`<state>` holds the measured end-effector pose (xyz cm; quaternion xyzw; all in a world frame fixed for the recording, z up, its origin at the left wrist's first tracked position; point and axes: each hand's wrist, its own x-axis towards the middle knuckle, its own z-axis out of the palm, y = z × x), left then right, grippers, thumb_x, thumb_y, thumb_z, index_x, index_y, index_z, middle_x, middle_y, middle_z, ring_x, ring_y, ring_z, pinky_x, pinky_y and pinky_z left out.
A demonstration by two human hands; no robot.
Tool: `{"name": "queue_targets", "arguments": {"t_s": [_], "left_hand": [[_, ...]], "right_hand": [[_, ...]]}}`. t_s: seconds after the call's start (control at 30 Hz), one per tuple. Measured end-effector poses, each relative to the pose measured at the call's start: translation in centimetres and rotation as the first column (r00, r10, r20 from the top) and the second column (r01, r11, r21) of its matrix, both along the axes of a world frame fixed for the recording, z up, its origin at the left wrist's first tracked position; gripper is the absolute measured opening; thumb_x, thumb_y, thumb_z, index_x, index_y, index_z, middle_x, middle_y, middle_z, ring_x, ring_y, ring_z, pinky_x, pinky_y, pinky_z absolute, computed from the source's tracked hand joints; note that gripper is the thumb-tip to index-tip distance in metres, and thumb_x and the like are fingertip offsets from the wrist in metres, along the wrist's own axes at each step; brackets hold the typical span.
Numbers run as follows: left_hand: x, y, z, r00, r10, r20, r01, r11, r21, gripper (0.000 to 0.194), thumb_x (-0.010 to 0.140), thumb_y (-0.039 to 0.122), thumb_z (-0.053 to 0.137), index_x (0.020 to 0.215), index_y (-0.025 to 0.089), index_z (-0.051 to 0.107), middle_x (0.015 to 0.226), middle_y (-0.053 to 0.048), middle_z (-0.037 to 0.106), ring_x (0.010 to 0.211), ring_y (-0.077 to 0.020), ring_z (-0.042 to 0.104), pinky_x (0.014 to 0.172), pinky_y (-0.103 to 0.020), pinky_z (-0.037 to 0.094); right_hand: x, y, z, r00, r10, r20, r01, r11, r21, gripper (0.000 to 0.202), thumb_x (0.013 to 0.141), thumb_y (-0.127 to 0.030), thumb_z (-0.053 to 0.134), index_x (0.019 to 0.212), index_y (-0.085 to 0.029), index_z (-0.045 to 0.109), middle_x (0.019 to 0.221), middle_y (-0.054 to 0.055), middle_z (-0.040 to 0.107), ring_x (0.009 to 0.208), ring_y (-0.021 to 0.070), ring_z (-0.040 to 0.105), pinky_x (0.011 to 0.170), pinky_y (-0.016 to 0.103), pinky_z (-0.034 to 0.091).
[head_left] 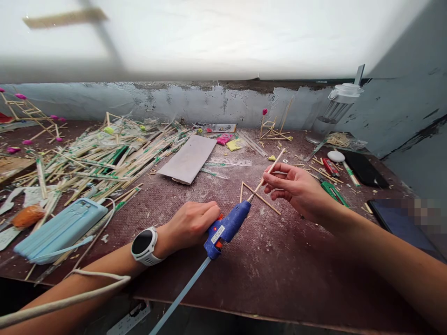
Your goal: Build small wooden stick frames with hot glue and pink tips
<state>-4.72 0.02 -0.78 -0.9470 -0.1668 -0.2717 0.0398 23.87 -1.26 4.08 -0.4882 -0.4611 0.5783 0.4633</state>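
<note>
My left hand (193, 224) is closed around the handle of a blue hot glue gun (230, 225), with a long glue stick (185, 291) trailing from its back end. Between the thumb and fingers of my right hand (293, 188) is a thin wooden stick (276, 162), tilted up and to the right. The stick's lower end meets the glue gun's nozzle (250, 197). Just behind the nozzle, two wooden sticks joined in a V (262, 199) lie on the table.
A heap of wooden sticks and wrappers (104, 149) covers the left side. A light blue power bank (61, 230) and grey card (188, 158) lie nearer. A small stick frame (274, 130) and clear bottle (330, 116) stand at the back. A green cutter (333, 193) and dark phone (405, 223) are right.
</note>
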Motion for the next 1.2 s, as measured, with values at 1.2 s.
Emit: {"name": "queue_targets", "arguments": {"t_s": [1.2], "left_hand": [[-1.3, 1.6, 3.8, 0.396, 0.758, -0.518, -0.868, 0.493, 0.058, 0.031, 0.105, 0.025, 0.038, 0.129, 0.011, 0.051, 0.095, -0.019, 0.077, 0.087, -0.0355, 0.079, 0.064, -0.035, 0.053]], "right_hand": [[0.9, 0.9, -0.2, 0.962, -0.272, -0.008, 0.272, 0.957, 0.099, 0.051, 0.063, -0.057, 0.095, 0.087, -0.025, 0.064, 0.088, 0.000, 0.078, 0.059, 0.0104, 0.063, 0.058, 0.025, 0.052]]}}
